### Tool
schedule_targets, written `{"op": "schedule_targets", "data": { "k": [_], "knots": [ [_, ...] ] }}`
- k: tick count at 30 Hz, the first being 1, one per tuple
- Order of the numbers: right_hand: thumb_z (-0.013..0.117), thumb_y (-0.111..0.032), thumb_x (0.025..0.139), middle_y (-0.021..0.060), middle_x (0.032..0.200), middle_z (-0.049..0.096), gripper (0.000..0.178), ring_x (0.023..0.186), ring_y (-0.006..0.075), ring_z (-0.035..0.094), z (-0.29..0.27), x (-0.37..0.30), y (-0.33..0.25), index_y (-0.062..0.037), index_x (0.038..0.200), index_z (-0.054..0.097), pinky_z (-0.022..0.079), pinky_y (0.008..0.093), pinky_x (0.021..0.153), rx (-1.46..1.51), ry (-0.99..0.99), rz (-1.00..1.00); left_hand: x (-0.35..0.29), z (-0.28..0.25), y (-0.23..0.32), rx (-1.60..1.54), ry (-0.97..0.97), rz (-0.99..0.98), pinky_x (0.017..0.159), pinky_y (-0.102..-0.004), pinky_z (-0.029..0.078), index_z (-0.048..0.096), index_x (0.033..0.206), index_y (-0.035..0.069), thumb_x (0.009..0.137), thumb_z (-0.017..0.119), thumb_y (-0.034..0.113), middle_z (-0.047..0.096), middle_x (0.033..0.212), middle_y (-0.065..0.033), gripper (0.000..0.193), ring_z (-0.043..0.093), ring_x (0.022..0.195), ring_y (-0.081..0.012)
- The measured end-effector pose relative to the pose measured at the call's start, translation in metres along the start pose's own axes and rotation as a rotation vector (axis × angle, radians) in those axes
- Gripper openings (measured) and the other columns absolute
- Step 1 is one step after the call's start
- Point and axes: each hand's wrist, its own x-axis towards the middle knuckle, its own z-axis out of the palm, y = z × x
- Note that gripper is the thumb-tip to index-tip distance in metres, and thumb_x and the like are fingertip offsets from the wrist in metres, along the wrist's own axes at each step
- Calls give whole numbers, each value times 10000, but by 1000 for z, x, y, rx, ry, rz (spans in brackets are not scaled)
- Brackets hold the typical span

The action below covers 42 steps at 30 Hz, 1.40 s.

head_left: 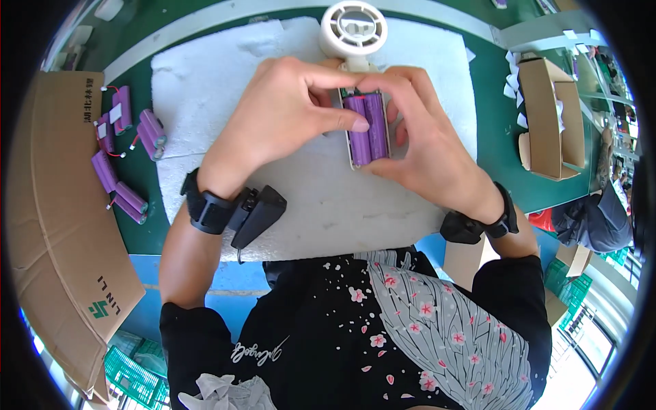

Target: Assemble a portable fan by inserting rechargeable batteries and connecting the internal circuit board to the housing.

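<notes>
A white handheld fan (pixel 354 31) lies on the foam sheet, its round head pointing away from me and its handle casing open toward me. Two purple cylindrical battery cells (pixel 366 130), joined as a pack, sit in the handle. My left hand (pixel 283 113) presses its thumb on the cells, with its index finger at the top of the handle near the fan's neck. My right hand (pixel 424 130) wraps the handle's right side, thumb at the lower end and index finger across the top. Fingers partly hide the upper end of the handle.
Several purple battery packs (pixel 115 171) with wires lie left of the white foam sheet (pixel 307 212) on the green table (pixel 495 174). A large cardboard box (pixel 58 225) stands at far left. An open cardboard box (pixel 547 123) sits at right, beside small white pieces (pixel 511 85).
</notes>
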Motion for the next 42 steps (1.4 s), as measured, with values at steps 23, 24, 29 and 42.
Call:
{"op": "schedule_targets", "data": {
  "k": [23, 24, 29, 42],
  "knots": [
    [808, -55, 669, 118, 1194, 568, 578, 806, 218, 610, -13, 43, 34, -40, 1214, 614, 537, 313, 713, -415, 303, -169, 3, -5, -9, 132, 381, 359, 678, -309, 511, 667, 1179, 107, 718, 810, 139, 666, 1036, -147, 484, 616, 772, -213],
    [784, -70, 711, 118, 1177, 583, 506, 795, 207, 608, -19, 59, 41, -44, 1190, 624, 530, 300, 683, -573, 420, -220, 0, -13, -9, 215, 443, 342, 694, -319, 515, 661, 1178, 102, 727, 804, 144, 653, 1063, -155, 475, 622, 801, -235],
    [742, -75, 778, 91, 1019, 627, 310, 703, 151, 569, -30, 55, 43, -26, 1070, 652, 475, 264, 590, -293, 457, -123, -55, -74, 24, 746, 690, -169, 792, -413, 521, 666, 1151, 118, 772, 761, 257, 644, 1019, -201, 414, 641, 918, -361],
    [667, -121, 891, 13, 695, 579, 136, 600, 74, 497, -20, 35, 61, 5, 940, 656, 423, 233, 545, 276, 111, -15, -119, -100, -32, 15, 806, -423, 689, -325, 558, 616, 1239, 10, 884, 620, 154, 657, 886, -129, 383, 667, 752, -182]
  ]
}}
